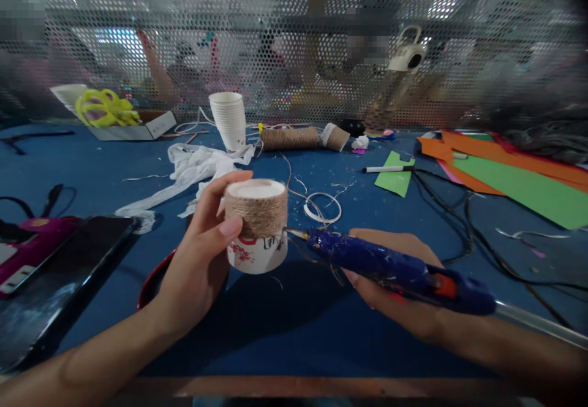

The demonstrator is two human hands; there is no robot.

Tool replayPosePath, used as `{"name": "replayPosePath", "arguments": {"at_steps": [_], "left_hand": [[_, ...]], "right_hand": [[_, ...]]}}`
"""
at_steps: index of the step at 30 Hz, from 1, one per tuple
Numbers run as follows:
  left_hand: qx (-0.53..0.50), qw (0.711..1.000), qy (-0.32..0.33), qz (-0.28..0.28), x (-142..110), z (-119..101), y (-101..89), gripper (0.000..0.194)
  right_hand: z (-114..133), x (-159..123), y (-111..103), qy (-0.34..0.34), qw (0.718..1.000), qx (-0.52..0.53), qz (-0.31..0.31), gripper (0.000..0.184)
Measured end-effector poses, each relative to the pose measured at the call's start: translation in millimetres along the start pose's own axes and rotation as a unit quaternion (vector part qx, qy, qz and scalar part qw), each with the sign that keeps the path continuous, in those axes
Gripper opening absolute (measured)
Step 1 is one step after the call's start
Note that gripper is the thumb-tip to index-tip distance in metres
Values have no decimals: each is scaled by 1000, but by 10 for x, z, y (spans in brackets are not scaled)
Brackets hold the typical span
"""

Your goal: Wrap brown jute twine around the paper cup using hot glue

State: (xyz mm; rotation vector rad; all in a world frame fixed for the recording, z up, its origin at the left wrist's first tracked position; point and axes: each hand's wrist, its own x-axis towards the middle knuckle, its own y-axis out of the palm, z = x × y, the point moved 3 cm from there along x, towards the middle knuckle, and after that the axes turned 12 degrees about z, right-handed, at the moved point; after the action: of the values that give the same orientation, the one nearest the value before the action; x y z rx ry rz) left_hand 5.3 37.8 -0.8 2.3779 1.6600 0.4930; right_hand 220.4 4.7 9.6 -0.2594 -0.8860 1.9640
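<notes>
My left hand (197,260) curls round a white cup (255,261), thumb on its band of twine (261,216), holding it above the tabletop (285,318); my right hand (399,244) is closed about a blue glue gun (367,260), its nozzle (297,233) at the band's lower edge — touching or not, I can't tell. I take this step as gluing the twine; the next move calls for a small dab, then a steady turn of the cup. My freest room lies toward the front edge (294,386) — a phone (78,278) crowds my left, black cables (468,229) my right.
</notes>
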Motion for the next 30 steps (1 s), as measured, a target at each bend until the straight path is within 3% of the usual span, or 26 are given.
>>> {"name": "replayPosePath", "arguments": {"at_steps": [7,14,21,30], "left_hand": [[21,1000,12,17,11,46,-49,43],[11,1000,20,14,10,9,-13,40],[33,998,40,38,-13,39,-41,39],[16,999,34,14,-9,16,-22,39]], "right_hand": [[6,-15,-15,-12,999,-28,39,19],[-17,-28,-2,0,1000,0,12,17],[-36,-32,7,-12,999,-38,27,21],[-9,-24,-15,-4,998,-65,12,21]]}}
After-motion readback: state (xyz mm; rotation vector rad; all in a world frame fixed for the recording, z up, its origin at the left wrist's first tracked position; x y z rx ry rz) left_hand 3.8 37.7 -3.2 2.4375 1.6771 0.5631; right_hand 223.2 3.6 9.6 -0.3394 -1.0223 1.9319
